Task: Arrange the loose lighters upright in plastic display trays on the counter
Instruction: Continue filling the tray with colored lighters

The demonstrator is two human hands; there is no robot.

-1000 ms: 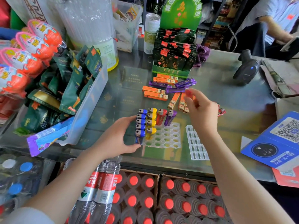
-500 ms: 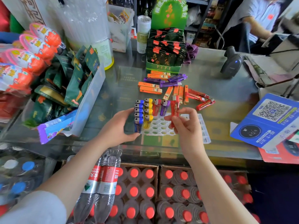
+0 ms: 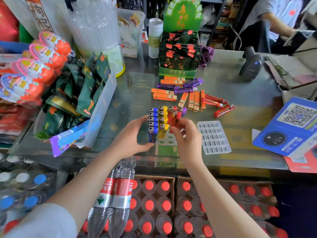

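A white display tray [image 3: 169, 140] sits on the glass counter with blue lighters [image 3: 153, 121] and yellow lighters [image 3: 163, 118] standing upright in rows, plus a purple one [image 3: 183, 110] behind. My left hand [image 3: 130, 136] grips the tray's left side beside the blue row. My right hand [image 3: 186, 136] pinches a red lighter [image 3: 174, 119] upright over the tray, next to the yellow row. Loose orange lighters [image 3: 192, 100], purple lighters [image 3: 187, 87] and red lighters [image 3: 217, 104] lie flat on the counter behind.
A second, unfilled tray [image 3: 213, 137] lies to the right. A clear bin of green snack packs [image 3: 82, 93] stands left, a green tea-packet box [image 3: 179, 59] behind, a barcode scanner [image 3: 251, 64] and blue QR sign [image 3: 289, 126] right. Bottled water is stacked below the counter.
My right hand picked a red lighter from the loose pile and brought it back to the tray, now holding it beside the yellow row. My left hand stayed on the tray.
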